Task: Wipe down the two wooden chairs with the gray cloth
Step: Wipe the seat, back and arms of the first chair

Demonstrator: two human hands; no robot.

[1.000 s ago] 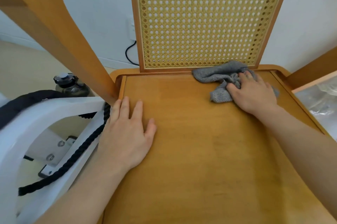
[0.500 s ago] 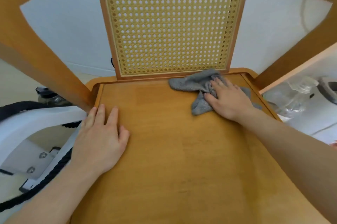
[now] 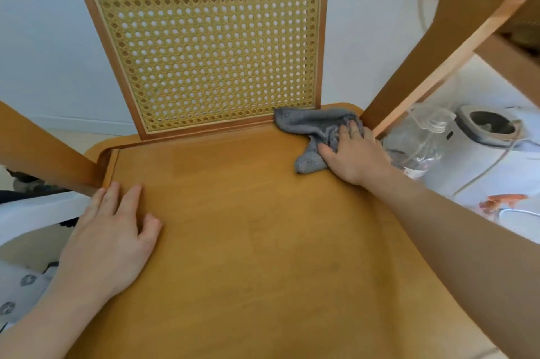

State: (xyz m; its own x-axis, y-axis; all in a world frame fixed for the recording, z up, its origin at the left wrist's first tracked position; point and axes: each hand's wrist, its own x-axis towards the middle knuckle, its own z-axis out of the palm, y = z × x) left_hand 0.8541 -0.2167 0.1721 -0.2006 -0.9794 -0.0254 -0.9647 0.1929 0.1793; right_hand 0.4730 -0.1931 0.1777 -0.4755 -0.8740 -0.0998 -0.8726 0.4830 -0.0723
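A wooden chair fills the head view, its flat seat (image 3: 248, 227) below me and its woven cane back panel (image 3: 213, 57) upright behind. The gray cloth (image 3: 309, 130) lies bunched in the seat's far right corner, against the back panel and the right arm post (image 3: 415, 78). My right hand (image 3: 356, 154) presses on the cloth's right part with fingers curled into it. My left hand (image 3: 114, 236) rests flat on the seat's left edge, fingers spread, holding nothing. A second chair is not clearly in view.
A clear plastic bottle (image 3: 420, 139) and a white appliance (image 3: 488, 127) with a cable sit right of the chair. A white frame (image 3: 32, 212) with dark rope stands at the left. A pale wall is behind the chair.
My right hand has slid the cloth further right into the seat's back corner. My view has shifted left and up, showing more of the chair's arms. The left hand stays planted.
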